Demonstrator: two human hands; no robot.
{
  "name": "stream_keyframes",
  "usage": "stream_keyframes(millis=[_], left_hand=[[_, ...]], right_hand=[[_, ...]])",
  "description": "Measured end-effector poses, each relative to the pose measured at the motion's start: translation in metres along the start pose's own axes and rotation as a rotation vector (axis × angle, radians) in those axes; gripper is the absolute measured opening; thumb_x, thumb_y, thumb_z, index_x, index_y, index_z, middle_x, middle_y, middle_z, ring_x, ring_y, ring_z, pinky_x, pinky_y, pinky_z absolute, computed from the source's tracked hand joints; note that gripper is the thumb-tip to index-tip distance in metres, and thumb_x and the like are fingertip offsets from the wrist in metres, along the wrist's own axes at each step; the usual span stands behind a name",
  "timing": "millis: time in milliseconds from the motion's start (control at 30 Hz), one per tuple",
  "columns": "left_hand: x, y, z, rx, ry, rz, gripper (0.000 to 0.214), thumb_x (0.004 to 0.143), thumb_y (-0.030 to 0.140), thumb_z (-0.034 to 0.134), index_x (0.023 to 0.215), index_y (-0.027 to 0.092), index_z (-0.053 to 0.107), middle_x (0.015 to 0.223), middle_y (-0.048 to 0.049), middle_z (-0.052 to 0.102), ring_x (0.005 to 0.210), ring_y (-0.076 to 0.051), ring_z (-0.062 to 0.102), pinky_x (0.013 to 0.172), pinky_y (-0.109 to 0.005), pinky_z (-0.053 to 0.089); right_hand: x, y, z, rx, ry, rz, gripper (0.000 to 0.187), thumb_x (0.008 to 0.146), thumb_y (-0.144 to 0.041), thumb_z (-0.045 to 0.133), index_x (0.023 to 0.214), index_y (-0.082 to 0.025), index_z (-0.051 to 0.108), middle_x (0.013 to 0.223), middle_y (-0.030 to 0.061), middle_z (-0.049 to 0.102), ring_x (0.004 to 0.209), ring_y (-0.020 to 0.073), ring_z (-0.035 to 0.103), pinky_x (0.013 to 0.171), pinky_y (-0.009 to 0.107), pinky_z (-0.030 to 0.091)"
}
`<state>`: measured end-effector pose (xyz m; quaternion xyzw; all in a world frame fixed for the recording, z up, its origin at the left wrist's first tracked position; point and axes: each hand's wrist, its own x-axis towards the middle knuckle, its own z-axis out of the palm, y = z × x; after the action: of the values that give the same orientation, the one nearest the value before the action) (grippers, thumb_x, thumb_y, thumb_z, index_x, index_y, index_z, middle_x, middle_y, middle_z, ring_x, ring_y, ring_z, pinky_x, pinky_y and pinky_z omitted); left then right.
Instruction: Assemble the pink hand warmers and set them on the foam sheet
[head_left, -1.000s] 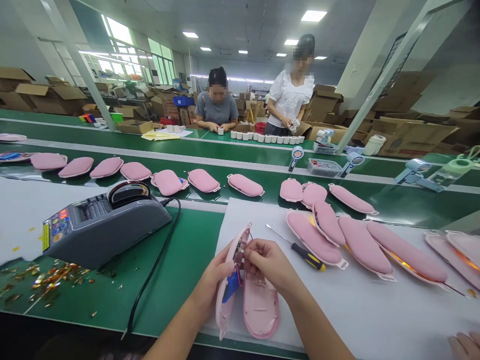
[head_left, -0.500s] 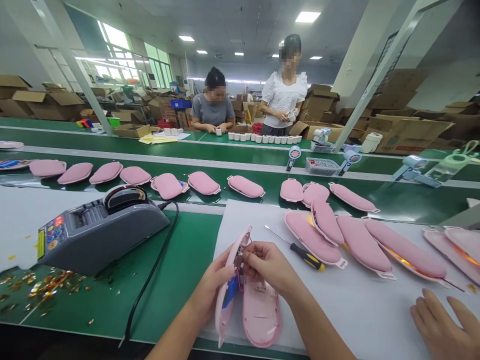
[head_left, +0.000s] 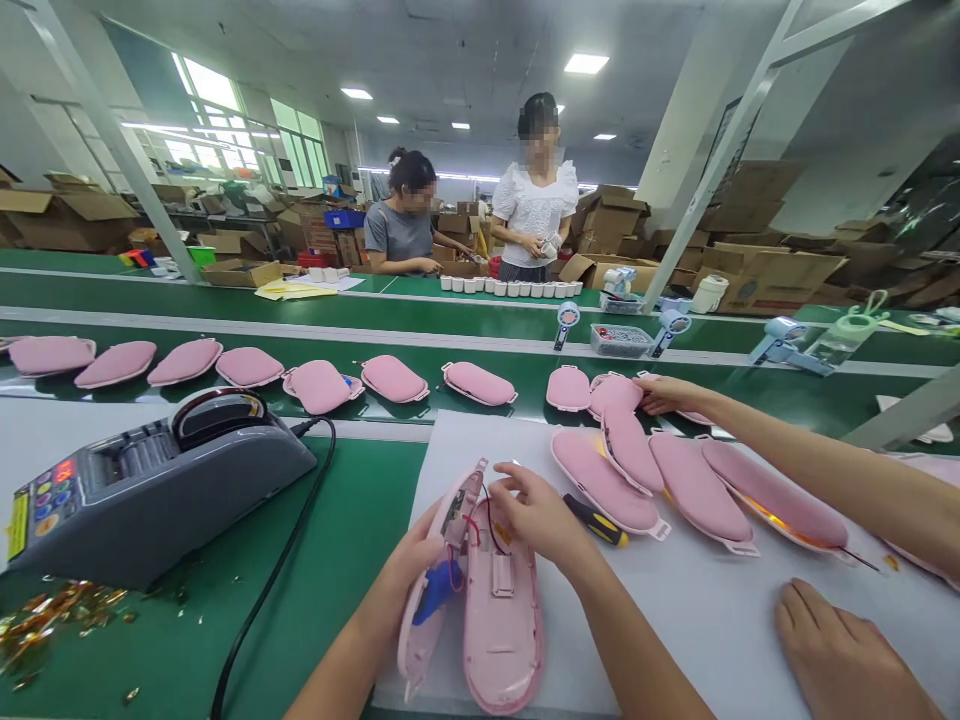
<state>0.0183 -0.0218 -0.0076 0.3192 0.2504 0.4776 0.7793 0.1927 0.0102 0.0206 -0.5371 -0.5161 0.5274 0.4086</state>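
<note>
My left hand (head_left: 412, 560) grips one pink shell half (head_left: 417, 650), tilted up on its edge. Inside that half are a blue battery (head_left: 435, 594) and a circuit board (head_left: 454, 510). Red and dark wires run from it toward a second pink shell half (head_left: 504, 645), which lies on the white sheet with its hollow side up. Over the upper end of this second half is my right hand (head_left: 536, 508), fingers apart, nothing visible in them. Its fingertips are close to the wires; whether they touch is unclear. A screwdriver (head_left: 600, 522) lies partly hidden behind my right hand.
A grey tape dispenser (head_left: 172, 480) with a black cable (head_left: 281, 555) stands at left. Closed pink cases (head_left: 701, 490) lie at right, some overlapping, and others line the green bench behind. At right, a co-worker's hand (head_left: 664, 396) touches the cases; another hand (head_left: 847, 640) rests on the sheet.
My right hand has come away from the circuit board, its fingers loosening. The two shell halves are spread wider, exposing the wires. A co-worker's arm has reached in from the right.
</note>
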Motion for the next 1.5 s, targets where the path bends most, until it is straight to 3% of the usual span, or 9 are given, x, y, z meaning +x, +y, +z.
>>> stream_keyframes(millis=[200,333,467,667,900,1000,1167,1300,1500], left_hand=[[-0.005,-0.001,-0.010,-0.003,-0.040,0.030,0.052,0.066,0.038,0.077,0.114,0.019,0.069,0.102,-0.0082,0.075,0.100,-0.030,0.067,0.092,-0.037,0.050],[-0.006,-0.001,-0.014,0.003,-0.022,0.049,0.061,0.070,0.040,0.073,0.126,0.018,0.061,0.114,-0.0115,0.071,0.108,-0.033,0.064,0.099,-0.042,0.045],[-0.004,-0.002,-0.014,-0.024,-0.100,0.048,0.078,0.070,0.044,0.071,0.140,0.018,0.046,0.121,-0.0140,0.066,0.110,-0.034,0.062,0.098,-0.045,0.044],[-0.006,-0.001,-0.006,0.045,-0.137,0.073,0.069,0.070,0.040,0.074,0.133,0.019,0.054,0.101,-0.0103,0.071,0.097,-0.027,0.064,0.079,-0.032,0.049],[-0.009,0.003,0.010,-0.003,-0.155,0.107,0.070,0.071,0.042,0.070,0.135,0.020,0.051,0.102,-0.0106,0.069,0.096,-0.027,0.064,0.083,-0.035,0.048],[-0.012,0.005,0.014,0.013,-0.174,0.082,0.067,0.077,0.041,0.064,0.138,0.020,0.047,0.106,-0.0121,0.068,0.091,-0.026,0.066,0.081,-0.036,0.049],[-0.013,0.005,0.013,0.072,-0.193,0.091,0.075,0.075,0.042,0.067,0.141,0.018,0.041,0.096,-0.0106,0.069,0.084,-0.024,0.065,0.073,-0.031,0.049],[-0.012,0.004,0.013,0.064,-0.212,0.110,0.072,0.077,0.042,0.065,0.141,0.020,0.042,0.101,-0.0110,0.069,0.095,-0.027,0.064,0.079,-0.033,0.048],[-0.014,0.004,0.010,0.060,-0.135,0.106,0.069,0.074,0.042,0.068,0.138,0.023,0.048,0.125,-0.0117,0.062,0.112,-0.030,0.058,0.090,-0.037,0.047]], right_hand=[[0.012,-0.006,0.009,0.109,-0.060,0.029,0.035,0.064,-0.034,0.073,0.093,-0.017,0.064,0.060,-0.0038,0.061,0.036,0.0079,0.048,0.034,0.020,0.031],[0.005,-0.004,0.011,0.216,0.060,0.003,0.040,0.062,-0.047,0.071,0.086,-0.016,0.061,0.067,-0.0014,0.063,0.048,0.0081,0.053,0.041,0.019,0.039],[-0.015,-0.010,0.008,0.235,0.000,0.040,0.044,0.057,-0.047,0.077,0.083,-0.013,0.067,0.064,0.0021,0.066,0.056,0.0119,0.060,0.056,0.024,0.050],[-0.033,-0.020,0.012,0.006,-0.103,-0.064,0.027,0.076,-0.042,0.063,0.076,-0.016,0.069,0.060,0.0014,0.063,0.058,0.0134,0.059,0.056,0.025,0.050],[-0.034,-0.012,0.011,-0.082,0.088,-0.231,0.026,0.082,-0.042,0.057,0.081,-0.017,0.065,0.065,0.0011,0.061,0.050,0.0113,0.056,0.048,0.023,0.045],[-0.035,-0.016,0.009,-0.007,-0.055,-0.052,0.033,0.082,-0.047,0.056,0.068,-0.017,0.058,0.059,-0.0021,0.054,0.041,0.0067,0.045,0.039,0.019,0.035],[-0.039,-0.026,0.009,-0.065,-0.243,-0.010,0.022,0.083,-0.036,0.054,0.071,-0.017,0.059,0.056,-0.0036,0.052,0.050,0.0085,0.050,0.049,0.019,0.042],[-0.037,-0.024,0.012,-0.146,-0.130,-0.095,0.022,0.085,-0.034,0.051,0.083,-0.016,0.064,0.060,-0.0008,0.058,0.053,0.0113,0.054,0.053,0.023,0.045],[-0.033,-0.004,0.019,-0.421,0.307,-0.502,0.025,0.087,-0.035,0.046,0.085,-0.018,0.066,0.073,0.0052,0.065,0.060,0.0161,0.059,0.059,0.029,0.046]])
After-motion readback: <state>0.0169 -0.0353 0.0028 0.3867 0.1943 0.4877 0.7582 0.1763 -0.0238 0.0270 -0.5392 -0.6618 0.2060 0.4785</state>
